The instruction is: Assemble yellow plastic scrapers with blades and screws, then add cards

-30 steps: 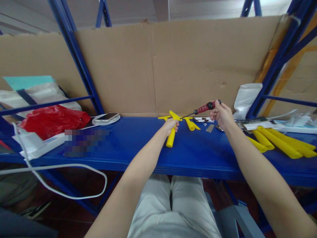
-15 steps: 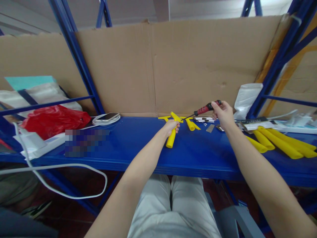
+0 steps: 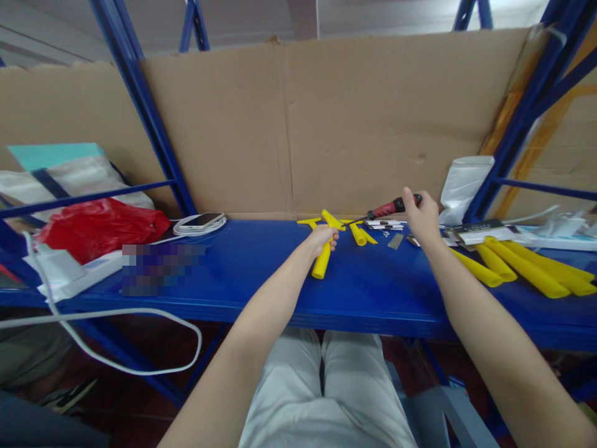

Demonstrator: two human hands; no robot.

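Note:
My left hand (image 3: 325, 238) is closed around a yellow T-shaped scraper handle (image 3: 321, 265) resting at the middle of the blue table. The fingers of my right hand (image 3: 421, 214) wrap the end of a red and black screwdriver (image 3: 385, 210). Its shaft slants down to the left, and its tip is at the head of the yellow handle; whether it sits in a screw is too small to tell. More yellow T-shaped pieces (image 3: 358, 234) lie just behind. A small flat metal blade (image 3: 396, 241) is on the table near tiny loose bits (image 3: 385, 234).
Several yellow handles (image 3: 532, 267) are piled at the right beside packets (image 3: 487, 230). Toward the left are a phone on a coiled white cable (image 3: 200, 223), a red plastic bag (image 3: 105, 227) and a power strip (image 3: 93, 275). A cardboard wall (image 3: 354, 124) stands behind the blue table (image 3: 252, 267).
My right hand has shifted its grip on the screwdriver's end, its fingers now curled further round it. My left hand and the yellow handle stay in place.

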